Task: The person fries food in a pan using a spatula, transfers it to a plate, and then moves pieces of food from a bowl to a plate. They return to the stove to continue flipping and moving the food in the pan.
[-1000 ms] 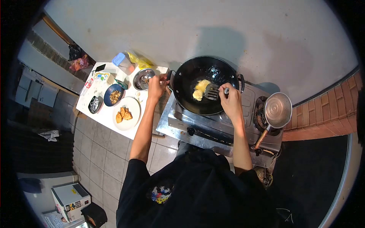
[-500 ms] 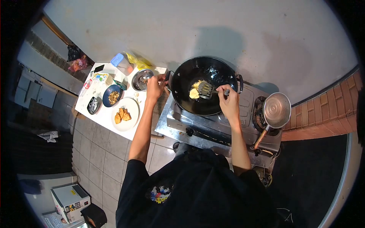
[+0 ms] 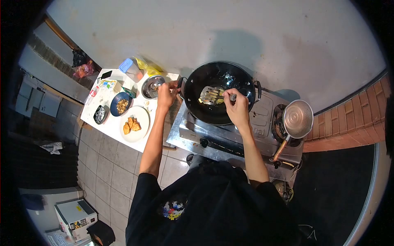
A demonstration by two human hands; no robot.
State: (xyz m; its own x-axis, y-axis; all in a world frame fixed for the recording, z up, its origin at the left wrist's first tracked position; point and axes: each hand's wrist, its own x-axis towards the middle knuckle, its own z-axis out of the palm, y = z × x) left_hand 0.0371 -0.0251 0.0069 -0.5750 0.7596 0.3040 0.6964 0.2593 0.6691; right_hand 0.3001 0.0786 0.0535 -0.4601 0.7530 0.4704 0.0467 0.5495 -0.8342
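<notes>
In the head view a black wok [image 3: 217, 117] sits on the stove. My right hand [image 3: 237, 108] is closed around the handle of a slotted spatula [image 3: 210, 95]. The spatula's blade lies over a piece of yellow food [image 3: 202, 100] in the wok and covers most of it. My left hand [image 3: 166, 95] is closed at the wok's left handle [image 3: 181, 84], fingers wrapped on it. Close by that hand stands a metal bowl [image 3: 148, 88] with small bits inside.
On the white table left are a plate [image 3: 143, 117] with browned pieces, a blue bowl [image 3: 117, 99] of food, a black dish [image 3: 99, 115] and a plastic container [image 3: 130, 69]. A saucepan [image 3: 298, 119] stands on the right burner. A wall [image 3: 184, 28] rises behind the stove.
My right hand has moved left with the spatula, whose blade now covers the yellow food that lay in plain view beside it. The left hand stays at the wok handle.
</notes>
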